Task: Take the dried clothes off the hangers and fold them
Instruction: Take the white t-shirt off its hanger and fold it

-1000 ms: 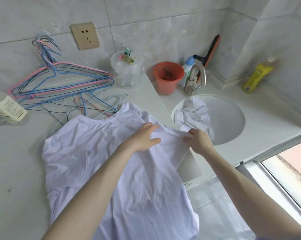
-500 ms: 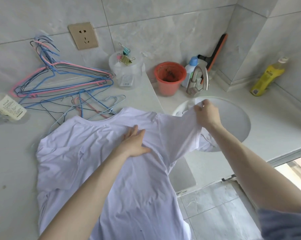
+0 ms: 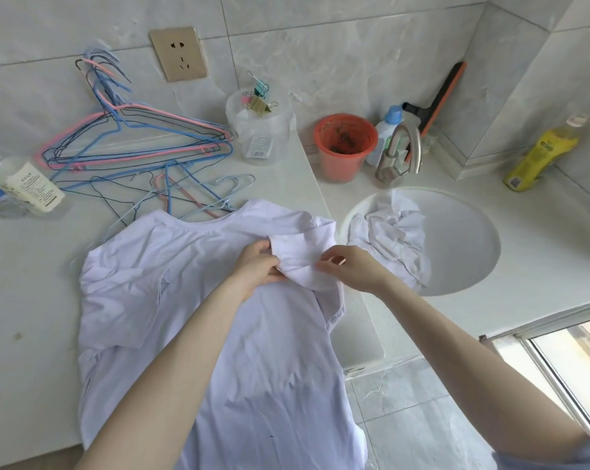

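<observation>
The wire hangers [image 3: 134, 147] lie heaped at the back left of the bench [image 3: 22, 300]. The white T-shirt [image 3: 171, 300] lies spread on the bench, its hem hanging over the near edge. The left hand [image 3: 256, 269] closes its grip on the sink-side sleeve [image 3: 303, 259], which is turned in over the chest. The right hand [image 3: 351, 269] pinches the same sleeve's edge. The fold is best laid flat and straight, with wrinkles smoothed out, well clear of the crumpled white garment [image 3: 392, 245] in the sink [image 3: 473, 266].

Shirt [image 3: 157, 293] soft matt cloth; hangers [image 3: 140, 144] thin coated wire; tap [image 3: 402, 150] brushed metal.
</observation>
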